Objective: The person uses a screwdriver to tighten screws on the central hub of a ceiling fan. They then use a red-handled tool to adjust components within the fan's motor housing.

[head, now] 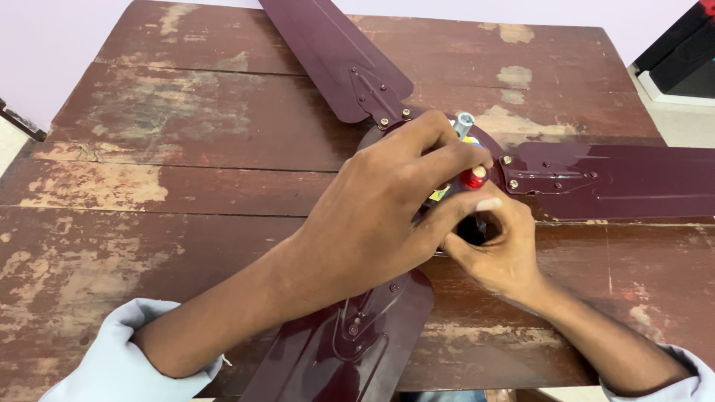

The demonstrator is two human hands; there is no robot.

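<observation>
Here, a dark maroon ceiling fan (417,171) lay flat on a worn wooden table (186,186), its motor hub near the table's middle, a little right of centre. Three blades were in view: one blade (328,52) ran up and away toward the far edge, a second blade (625,179) stretched right, a third blade (350,342) came toward the near edge between the person's forearms. Brass-coloured screws (395,117) showed where the far blade's bracket met the hub.

Left hand (380,216) lay over the hub, covering most of it, fingers curled and reaching across to the right side. Thumb and forefinger were closed around a small red part (474,177) beside the hub's centre. A silver shaft (463,123) stood up just behind the knuckles.

Right hand (499,249) sat just below and right of the left one, touching it, fingers curled around something dark at the hub's edge; what it gripped was hidden by the fingers. Both hands were pressed close together on the hub.

Pale blue sleeves (119,357) were pushed up on both forearms. Table paint was badly worn, with pale patches showing through the brown. A black and white object (681,63) stood off the table at the far right corner
</observation>
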